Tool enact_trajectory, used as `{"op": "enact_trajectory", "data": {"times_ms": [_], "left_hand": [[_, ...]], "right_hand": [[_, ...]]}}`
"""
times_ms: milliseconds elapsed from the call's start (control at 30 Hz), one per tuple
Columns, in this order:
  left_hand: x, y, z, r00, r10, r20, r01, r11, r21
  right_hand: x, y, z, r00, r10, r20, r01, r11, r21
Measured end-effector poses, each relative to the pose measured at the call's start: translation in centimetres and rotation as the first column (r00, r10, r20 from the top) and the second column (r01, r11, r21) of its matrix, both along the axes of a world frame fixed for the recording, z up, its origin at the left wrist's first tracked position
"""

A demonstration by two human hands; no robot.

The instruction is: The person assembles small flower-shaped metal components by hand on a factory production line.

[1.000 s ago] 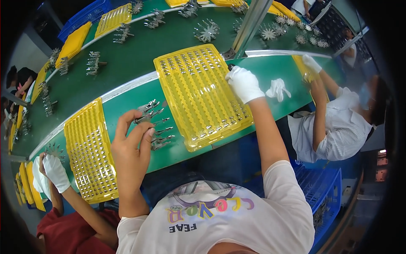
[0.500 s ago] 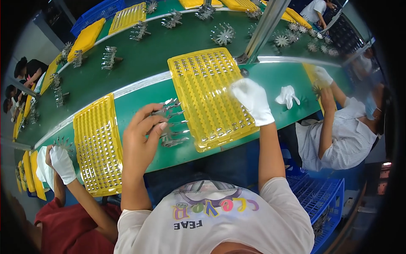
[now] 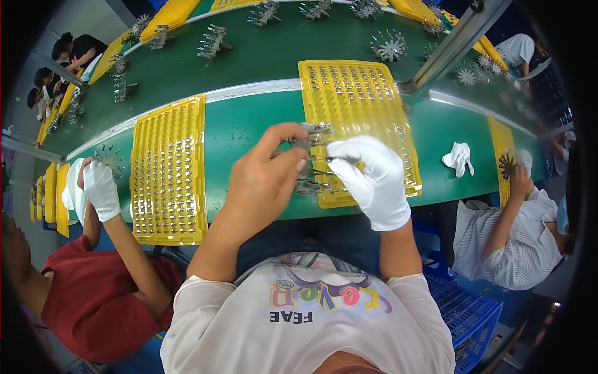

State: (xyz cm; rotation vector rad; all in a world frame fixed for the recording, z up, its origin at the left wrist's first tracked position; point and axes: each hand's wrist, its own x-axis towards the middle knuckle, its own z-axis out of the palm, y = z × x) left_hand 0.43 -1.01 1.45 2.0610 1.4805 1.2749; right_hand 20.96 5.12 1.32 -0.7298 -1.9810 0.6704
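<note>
My bare left hand (image 3: 268,171) is closed around a metal holder (image 3: 316,129) with several prongs that stick out to the right. Its core is hidden behind my fingers. My right hand (image 3: 374,181), in a white glove, pinches a small metal piece (image 3: 347,160) at the prongs' tips; whether that piece is fixed to a prong I cannot tell. Both hands are over the near left part of a yellow plastic tray (image 3: 355,115). Rows of small shiny metal parts lie at the tray's far end and along its right side.
Left of me stands a second yellow tray (image 3: 200,156) with metal parts, beside a co-worker in a red shirt (image 3: 103,299). A white glove (image 3: 459,158) lies right of my tray. Spoked metal holders (image 3: 389,47) stand on the green belt (image 3: 280,56). A metal post (image 3: 448,47) rises behind.
My right hand has left the tray's surface and come to the holder's prongs, pinching a small piece. My left hand has brought the holder right, over the tray. The view has shifted.
</note>
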Motion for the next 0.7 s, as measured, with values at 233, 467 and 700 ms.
{"op": "enact_trajectory", "data": {"times_ms": [233, 467, 700], "left_hand": [[0.2, 0.0, -0.3, 0.989, 0.041, -0.144, -0.023, 0.992, 0.125], [0.5, -0.2, -0.4, 0.988, 0.052, -0.145, -0.037, 0.994, 0.103], [1.3, 0.1, -0.8, 0.97, 0.09, -0.227, -0.062, 0.99, 0.126]], "right_hand": [[-0.8, -0.4, 0.2, 0.995, 0.005, 0.101, -0.008, 1.0, 0.031], [-1.0, -0.6, 0.1, 0.984, -0.017, 0.18, -0.01, 0.989, 0.148], [-1.3, -1.2, 0.1, 0.953, -0.115, 0.281, 0.005, 0.93, 0.367]]}}
